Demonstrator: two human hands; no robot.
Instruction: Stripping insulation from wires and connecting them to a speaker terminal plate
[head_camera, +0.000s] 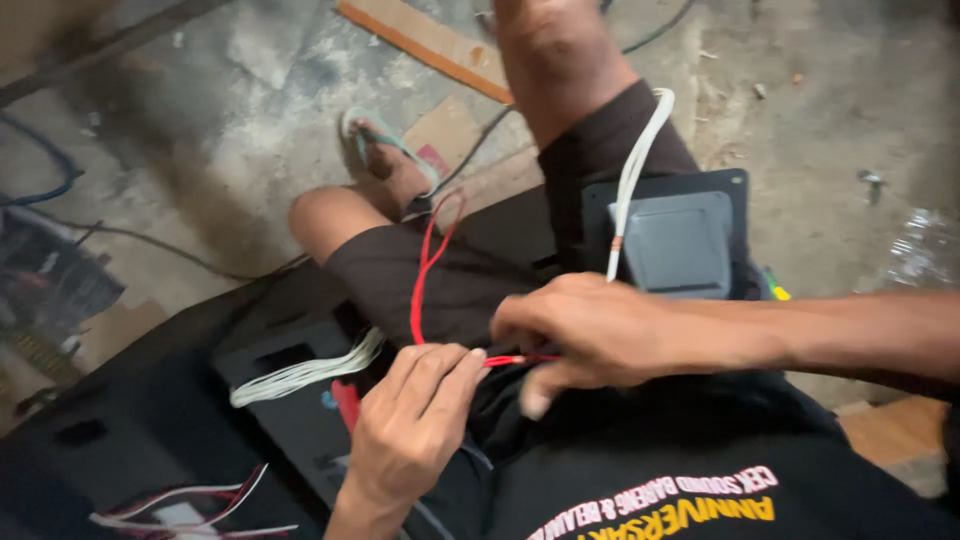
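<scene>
Bare concrete floor (250, 90) lies beyond the knees; left hand (415, 420) and right hand (580, 330) each have fingers pinched shut on a red wire (422, 280), beside a white cable (635, 170).

The single head-worn camera looks steeply down from close above the seated person's lap, taking in both hands near the frame's middle, the bent legs, and the concrete floor (230, 120) beyond.

No packages, labels, signs or screens show; only printed lettering on a black shirt (700, 500).
</scene>
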